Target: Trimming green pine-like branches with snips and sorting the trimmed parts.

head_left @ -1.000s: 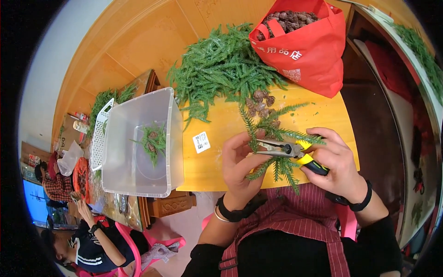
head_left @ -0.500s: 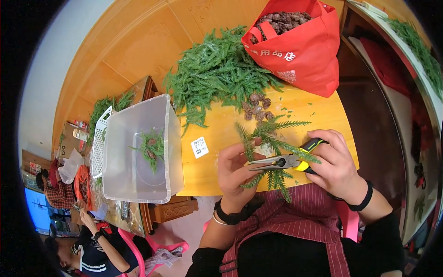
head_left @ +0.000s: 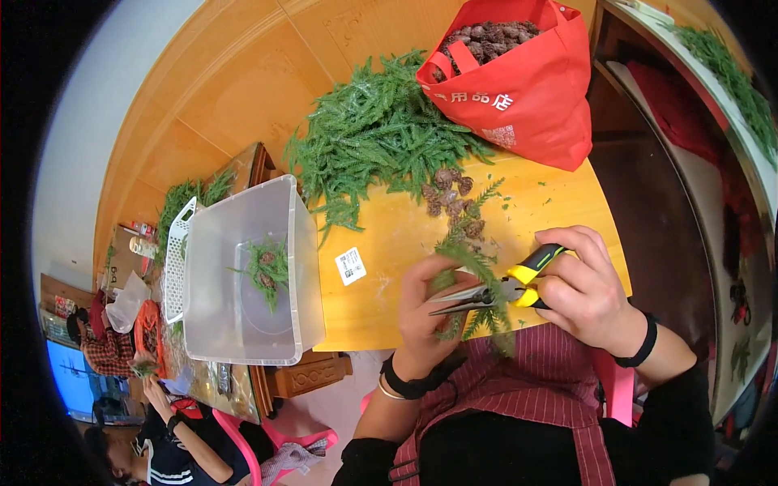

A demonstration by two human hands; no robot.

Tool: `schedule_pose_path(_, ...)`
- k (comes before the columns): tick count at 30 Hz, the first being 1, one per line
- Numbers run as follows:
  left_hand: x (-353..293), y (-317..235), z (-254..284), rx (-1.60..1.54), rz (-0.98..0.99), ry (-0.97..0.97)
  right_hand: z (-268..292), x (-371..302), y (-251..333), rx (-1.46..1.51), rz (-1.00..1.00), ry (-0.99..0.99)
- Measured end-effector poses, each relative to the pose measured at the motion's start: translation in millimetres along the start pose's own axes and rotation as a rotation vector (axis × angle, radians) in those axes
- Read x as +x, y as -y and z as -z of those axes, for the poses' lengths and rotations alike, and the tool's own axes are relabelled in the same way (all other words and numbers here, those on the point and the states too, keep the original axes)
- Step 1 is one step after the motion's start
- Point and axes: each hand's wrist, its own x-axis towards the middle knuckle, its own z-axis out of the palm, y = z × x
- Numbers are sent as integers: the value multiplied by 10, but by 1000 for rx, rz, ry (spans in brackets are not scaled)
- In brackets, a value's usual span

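Note:
My left hand (head_left: 425, 312) is closed around an artificial pine sprig (head_left: 486, 271), whose green needled tips stick out above and below the fingers. My right hand (head_left: 579, 283) grips needle-nose pliers (head_left: 528, 267) with yellow and black handles spread apart. The pliers' long dark jaws point left, across the sprig and in front of my left fingers. Whether the jaws pinch a stem I cannot tell. Just beyond my hands several pine cones (head_left: 443, 194) lie on the yellow table (head_left: 381, 300).
A heap of green sprigs (head_left: 381, 121) covers the table's far side. Beside it stands a red bag (head_left: 527, 105) full of pine cones. To the left is a clear plastic bin (head_left: 235, 324) holding a sprig with cones (head_left: 267, 263). Another person (head_left: 182, 437) sits at the lower left.
The pliers' jaws have tilted and spread, pointing further down and left. The sprig has turned in my left hand, with one tip now reaching up toward the pine cones.

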Motion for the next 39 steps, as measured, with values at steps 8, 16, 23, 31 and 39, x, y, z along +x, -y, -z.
schedule_pose_path(8,46,-34,-45,-173,56,-147,53,43,-9,-37,7,13)
schedule_pose_path(16,42,-89,3,3,56,-50,94,28,-52,-27,-6,116)
schedule_pose_path(23,18,-103,-47,-109,91,-114,113,74,-94,-45,51,131)
schedule_pose_path(31,23,-132,-56,-127,110,-123,107,74,-114,-23,64,127)
schedule_pose_path(39,9,-132,-86,-146,120,-152,129,78,-131,-64,81,160)
